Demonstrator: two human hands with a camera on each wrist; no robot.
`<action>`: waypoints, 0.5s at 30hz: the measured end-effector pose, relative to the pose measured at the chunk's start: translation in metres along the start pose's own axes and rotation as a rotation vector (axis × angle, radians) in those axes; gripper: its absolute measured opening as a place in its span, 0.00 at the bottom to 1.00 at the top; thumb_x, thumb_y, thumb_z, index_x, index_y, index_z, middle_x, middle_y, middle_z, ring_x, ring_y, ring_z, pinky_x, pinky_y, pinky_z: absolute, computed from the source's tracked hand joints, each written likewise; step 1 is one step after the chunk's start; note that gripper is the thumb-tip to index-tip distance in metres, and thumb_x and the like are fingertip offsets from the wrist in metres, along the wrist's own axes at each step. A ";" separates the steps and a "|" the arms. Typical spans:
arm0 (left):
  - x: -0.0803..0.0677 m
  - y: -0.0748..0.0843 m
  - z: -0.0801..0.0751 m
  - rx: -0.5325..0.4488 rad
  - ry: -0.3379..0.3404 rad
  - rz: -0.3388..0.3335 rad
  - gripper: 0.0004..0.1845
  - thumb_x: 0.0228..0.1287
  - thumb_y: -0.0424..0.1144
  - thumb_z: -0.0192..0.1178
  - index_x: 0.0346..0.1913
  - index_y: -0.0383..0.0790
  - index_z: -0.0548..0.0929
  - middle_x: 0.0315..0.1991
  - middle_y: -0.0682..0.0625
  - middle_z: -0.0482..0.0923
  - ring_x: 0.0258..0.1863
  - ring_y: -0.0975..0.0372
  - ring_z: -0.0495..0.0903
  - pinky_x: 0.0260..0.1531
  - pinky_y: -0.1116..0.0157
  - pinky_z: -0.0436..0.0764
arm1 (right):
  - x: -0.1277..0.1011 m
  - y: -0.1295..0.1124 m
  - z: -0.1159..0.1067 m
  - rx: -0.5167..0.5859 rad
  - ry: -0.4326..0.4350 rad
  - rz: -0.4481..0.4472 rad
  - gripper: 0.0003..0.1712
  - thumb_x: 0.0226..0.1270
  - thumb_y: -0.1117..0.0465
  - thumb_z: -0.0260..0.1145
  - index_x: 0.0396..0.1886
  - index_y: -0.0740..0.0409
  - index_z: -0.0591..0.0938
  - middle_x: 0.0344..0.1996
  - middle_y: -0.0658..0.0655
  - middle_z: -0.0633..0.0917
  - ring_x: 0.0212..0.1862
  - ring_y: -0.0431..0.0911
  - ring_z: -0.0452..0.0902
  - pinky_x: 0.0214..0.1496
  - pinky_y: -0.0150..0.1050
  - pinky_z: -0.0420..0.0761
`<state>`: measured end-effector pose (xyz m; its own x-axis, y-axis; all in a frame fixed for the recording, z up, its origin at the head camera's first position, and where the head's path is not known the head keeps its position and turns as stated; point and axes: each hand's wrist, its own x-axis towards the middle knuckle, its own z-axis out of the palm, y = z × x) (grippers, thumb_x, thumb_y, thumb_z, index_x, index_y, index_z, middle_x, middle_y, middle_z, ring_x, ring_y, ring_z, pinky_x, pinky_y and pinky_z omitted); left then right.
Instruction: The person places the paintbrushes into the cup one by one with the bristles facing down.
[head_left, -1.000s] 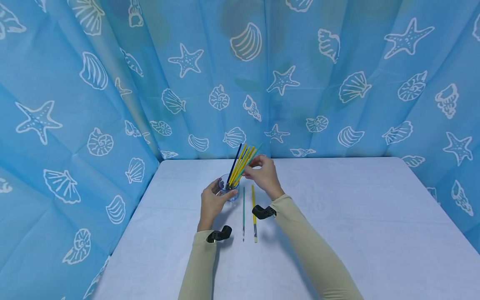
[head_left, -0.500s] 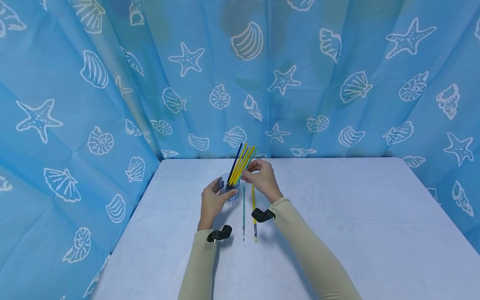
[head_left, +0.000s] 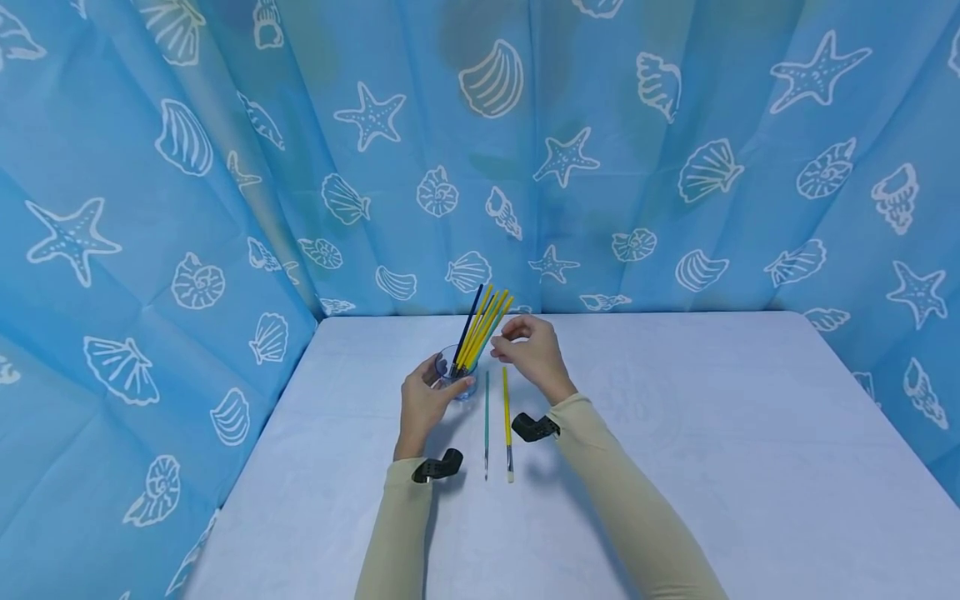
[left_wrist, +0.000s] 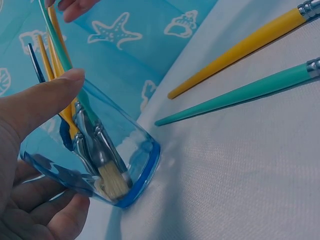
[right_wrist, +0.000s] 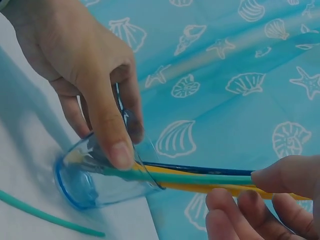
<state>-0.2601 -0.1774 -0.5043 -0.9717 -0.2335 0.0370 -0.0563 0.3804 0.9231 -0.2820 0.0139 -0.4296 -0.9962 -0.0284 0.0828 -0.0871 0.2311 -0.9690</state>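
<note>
Paintbrushes (head_left: 480, 329) stand bunched in a clear blue cup (head_left: 454, 377) towards the far left of the table (head_left: 712, 467), handles fanning up and to the right, bristles down at the cup's base. Most handles are yellow, one is dark blue, one teal. The left hand (head_left: 424, 406) wraps the cup from the near side, thumb pressed on the rim and fingers (left_wrist: 47, 200) curled round the wall, so it grips the glass. From the left wrist view the cup looks tipped, its base edge on the cloth.

The right hand (head_left: 531, 352) hovers just right of the handle tips, fingers (right_wrist: 235, 207) loosely bent. In the right wrist view thumb and fingertips sit right at the end of the teal handle (right_wrist: 185, 177), touching it; whether they actually pinch it I cannot tell from here.

Two more brushes lie flat on the table, just near of the cup and between the two forearms: a teal brush (head_left: 486, 425) on the left and a yellow brush (head_left: 507, 425) on the right, side by side, close but apart, bristle ends towards the person. Behind everything hangs a blue curtain (head_left: 675, 150) printed with white shells and starfish. Both sleeves are beige, each with a black wrist mount.
</note>
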 end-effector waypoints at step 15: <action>-0.001 0.001 0.000 0.007 -0.005 0.000 0.48 0.53 0.51 0.80 0.75 0.39 0.71 0.72 0.38 0.75 0.73 0.47 0.75 0.73 0.52 0.77 | -0.012 0.024 -0.022 -0.101 0.026 0.112 0.12 0.69 0.59 0.71 0.46 0.60 0.81 0.40 0.61 0.85 0.33 0.43 0.89 0.42 0.35 0.92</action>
<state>-0.2595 -0.1773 -0.5034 -0.9727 -0.2294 0.0350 -0.0580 0.3863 0.9205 -0.2721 0.0413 -0.4486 -0.9995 0.0280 -0.0177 0.0259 0.3279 -0.9444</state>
